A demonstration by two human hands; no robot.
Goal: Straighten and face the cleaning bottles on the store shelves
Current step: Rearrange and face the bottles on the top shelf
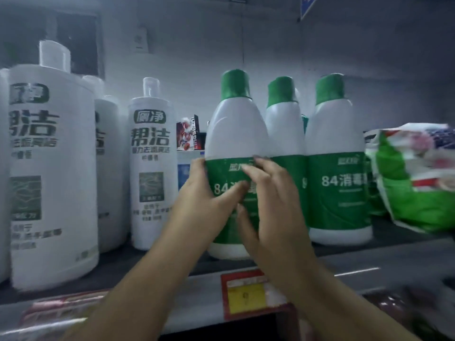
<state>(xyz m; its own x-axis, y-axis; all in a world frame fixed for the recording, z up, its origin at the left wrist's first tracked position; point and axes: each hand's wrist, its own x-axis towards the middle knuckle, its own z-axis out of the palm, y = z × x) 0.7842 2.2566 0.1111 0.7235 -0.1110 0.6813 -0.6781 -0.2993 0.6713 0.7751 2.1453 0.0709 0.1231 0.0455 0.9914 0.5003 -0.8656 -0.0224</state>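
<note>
Green-capped white plastic bottle with green label [235, 129] upright on dark shelf [398, 252], axis 12–6, at my 12 o'clock | my left hand [206, 195] grips its 9 o'clock side | my right hand [270, 193] clasps its 3 o'clock side | both equally near

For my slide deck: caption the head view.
Left hand and right hand hold a green-capped bottle on the store shelf.

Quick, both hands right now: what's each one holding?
Left hand: grips the front green-capped bottle.
Right hand: curls round the same bottle's right side.
</note>
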